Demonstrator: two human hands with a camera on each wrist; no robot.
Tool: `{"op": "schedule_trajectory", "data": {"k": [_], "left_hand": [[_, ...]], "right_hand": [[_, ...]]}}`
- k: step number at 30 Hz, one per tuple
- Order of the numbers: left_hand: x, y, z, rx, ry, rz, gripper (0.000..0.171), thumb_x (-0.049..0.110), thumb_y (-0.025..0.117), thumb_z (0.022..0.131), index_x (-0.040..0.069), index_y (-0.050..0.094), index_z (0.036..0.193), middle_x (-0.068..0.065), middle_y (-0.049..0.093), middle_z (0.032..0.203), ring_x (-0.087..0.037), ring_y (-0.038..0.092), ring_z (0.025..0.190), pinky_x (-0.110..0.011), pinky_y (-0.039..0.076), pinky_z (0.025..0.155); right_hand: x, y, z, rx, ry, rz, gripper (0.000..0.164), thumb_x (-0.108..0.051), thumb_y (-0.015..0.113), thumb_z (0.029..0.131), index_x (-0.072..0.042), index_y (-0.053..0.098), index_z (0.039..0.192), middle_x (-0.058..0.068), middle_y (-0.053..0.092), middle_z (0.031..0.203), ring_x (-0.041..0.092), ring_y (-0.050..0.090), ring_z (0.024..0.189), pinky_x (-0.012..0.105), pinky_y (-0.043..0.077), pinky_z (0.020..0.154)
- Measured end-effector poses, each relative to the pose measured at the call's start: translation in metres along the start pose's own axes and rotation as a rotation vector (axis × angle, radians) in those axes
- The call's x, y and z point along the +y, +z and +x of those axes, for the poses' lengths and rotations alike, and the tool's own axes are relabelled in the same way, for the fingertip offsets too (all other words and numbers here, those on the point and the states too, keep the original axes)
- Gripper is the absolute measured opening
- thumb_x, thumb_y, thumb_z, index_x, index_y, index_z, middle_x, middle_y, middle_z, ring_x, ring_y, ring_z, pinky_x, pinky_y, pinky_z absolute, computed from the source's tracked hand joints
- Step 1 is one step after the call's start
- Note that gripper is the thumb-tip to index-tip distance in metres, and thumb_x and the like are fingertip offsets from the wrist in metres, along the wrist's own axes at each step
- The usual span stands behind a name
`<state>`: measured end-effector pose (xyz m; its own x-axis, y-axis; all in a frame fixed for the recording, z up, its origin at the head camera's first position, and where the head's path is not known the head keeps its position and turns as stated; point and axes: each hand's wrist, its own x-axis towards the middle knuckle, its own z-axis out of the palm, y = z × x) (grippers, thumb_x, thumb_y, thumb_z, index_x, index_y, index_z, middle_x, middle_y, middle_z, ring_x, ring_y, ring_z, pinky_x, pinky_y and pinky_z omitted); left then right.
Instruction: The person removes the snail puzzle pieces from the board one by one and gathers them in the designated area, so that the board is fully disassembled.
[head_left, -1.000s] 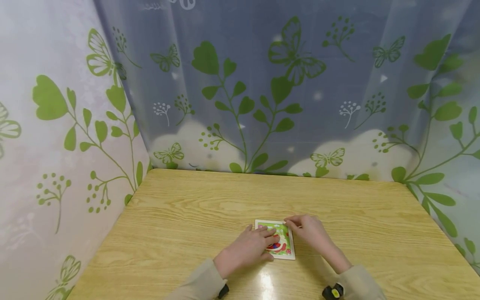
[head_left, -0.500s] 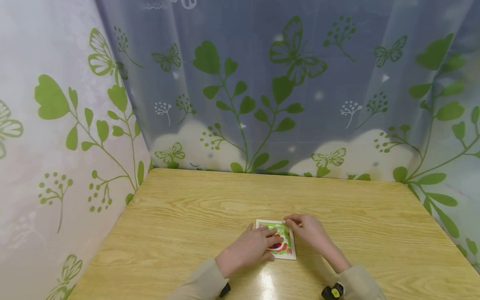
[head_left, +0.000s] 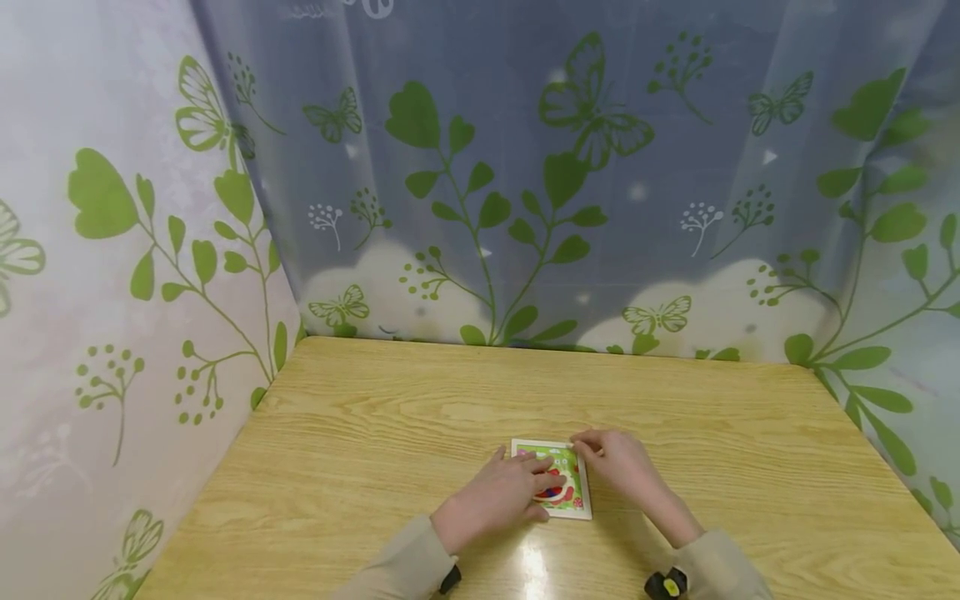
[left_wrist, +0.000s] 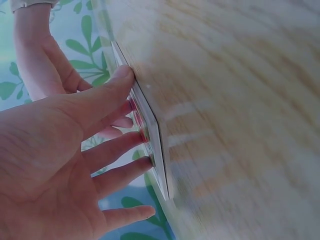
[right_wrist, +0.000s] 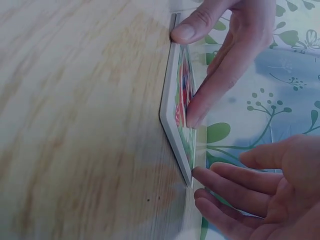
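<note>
A small square picture board (head_left: pixel 587 498) with a white frame lies flat on the wooden table (head_left: pixel 420 400). Green and red show in its printed picture, partly covered by fingers. My left hand (head_left: pixel 498 493) rests on it, fingers straight and spread over the picture, thumb at the near edge. In the left wrist view, the left fingertips (left_wrist: pixel 149 161) touch the picture's surface. My right hand (head_left: pixel 622 462) is at the far right corner. There, in the right wrist view, a right fingertip (right_wrist: pixel 198 173) touches the board's corner, while that thumb stays apart from it.
A cloth backdrop (head_left: pixel 480 183) printed with leaves and butterflies rises behind the table's far edge. Similar cloth (head_left: pixel 135 308) hangs along the left side, and more on the right. Dark straps (head_left: pixel 665 583) show below the sleeve cuffs.
</note>
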<state>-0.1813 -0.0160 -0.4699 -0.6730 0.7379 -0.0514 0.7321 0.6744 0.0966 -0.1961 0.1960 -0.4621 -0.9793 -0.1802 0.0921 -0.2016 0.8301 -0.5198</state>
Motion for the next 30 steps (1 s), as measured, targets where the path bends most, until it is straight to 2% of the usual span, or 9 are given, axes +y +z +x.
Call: {"op": "schedule_trajectory", "data": {"k": [3,6,11,17,23,30], "left_hand": [[-0.0001,0.0003,0.0004,-0.005,0.0,-0.005,0.057,0.046,0.067,0.093,0.031,0.055,0.146,0.001,0.046,0.156,-0.025,0.048,0.14,-0.06,0.037,0.113],[-0.0004,0.0006,0.0011,-0.004,0.001,-0.008,0.057,0.047,0.067,0.092,0.03,0.056,0.146,0.001,0.047,0.155,-0.024,0.048,0.14,-0.06,0.037,0.113],[-0.0004,-0.0011,0.0018,0.007,0.0,-0.002,0.057,0.047,0.069,0.091,0.031,0.058,0.144,0.001,0.049,0.154,-0.023,0.05,0.139,-0.06,0.037,0.113],[0.0015,-0.0023,0.0021,0.007,-0.001,0.024,0.057,0.049,0.068,0.09,0.032,0.058,0.144,0.003,0.049,0.154,-0.021,0.051,0.137,-0.06,0.039,0.112],[0.0027,-0.0037,0.0009,0.008,-0.011,0.023,0.06,0.051,0.068,0.089,0.034,0.056,0.145,0.004,0.047,0.155,-0.022,0.052,0.137,-0.06,0.039,0.112],[0.0017,-0.0035,-0.0001,0.019,-0.007,0.02,0.06,0.051,0.068,0.089,0.034,0.056,0.145,0.004,0.047,0.155,-0.023,0.052,0.137,-0.061,0.039,0.111]], "right_hand": [[-0.0006,0.0008,-0.0009,-0.003,-0.003,0.008,0.021,-0.017,0.066,0.098,-0.005,0.078,0.111,0.014,0.077,0.105,0.016,0.067,0.07,0.024,0.039,0.049],[-0.0008,0.0012,-0.0017,-0.001,-0.015,0.005,0.02,-0.016,0.067,0.098,-0.005,0.078,0.11,0.015,0.077,0.104,0.012,0.06,0.063,0.026,0.036,0.049],[0.0006,0.0027,-0.0004,0.014,-0.054,-0.041,0.016,-0.014,0.067,0.097,-0.007,0.078,0.107,0.008,0.077,0.095,0.011,0.064,0.067,0.035,0.047,0.061],[0.0037,0.0035,0.0026,0.004,-0.036,0.0,0.017,-0.009,0.067,0.096,-0.004,0.077,0.109,0.004,0.073,0.088,0.011,0.048,0.062,0.026,0.038,0.054],[0.0054,0.0038,0.0029,0.0,-0.029,0.011,0.019,-0.002,0.066,0.094,-0.004,0.076,0.11,0.005,0.074,0.096,0.014,0.061,0.079,0.033,0.05,0.066],[0.0043,0.0063,0.005,-0.033,-0.083,-0.034,0.021,0.003,0.069,0.088,-0.001,0.077,0.108,0.008,0.068,0.096,0.017,0.062,0.081,0.031,0.052,0.066]]}}
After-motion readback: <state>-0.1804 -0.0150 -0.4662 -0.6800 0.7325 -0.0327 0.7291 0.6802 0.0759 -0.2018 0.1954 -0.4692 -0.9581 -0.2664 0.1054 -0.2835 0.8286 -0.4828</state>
